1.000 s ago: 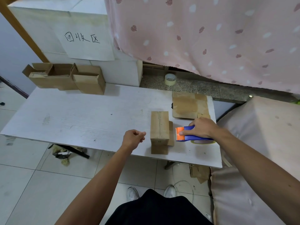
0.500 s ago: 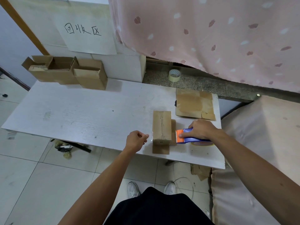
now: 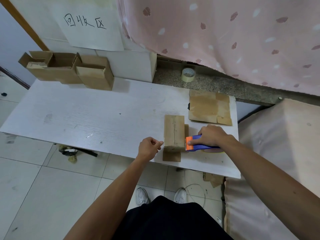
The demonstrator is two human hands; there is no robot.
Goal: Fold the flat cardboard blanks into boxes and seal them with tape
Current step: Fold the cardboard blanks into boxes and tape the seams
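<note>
A folded cardboard box (image 3: 174, 132) lies near the front edge of the white table (image 3: 86, 116), with one flap (image 3: 171, 156) flat toward me. My right hand (image 3: 213, 135) grips a blue and orange tape dispenser (image 3: 192, 144), whose orange end is against the box's right near corner. My left hand (image 3: 149, 148) is curled beside the box's left near corner; its thumb and forefinger pinch what looks like the end of clear tape (image 3: 161, 143). Flat cardboard blanks (image 3: 209, 108) lie just behind, at the table's right end.
Several open-topped boxes (image 3: 69, 71) stand at the table's back left under a paper sign (image 3: 90, 25). A spare tape roll (image 3: 188, 75) sits on the stone ledge. A pink curtain (image 3: 225, 32) hangs behind it. A padded surface (image 3: 277, 153) borders the table's right side.
My left hand has crept right until its fingertips reach the box's corner. The dispenser has closed up against the box. The box has not moved.
</note>
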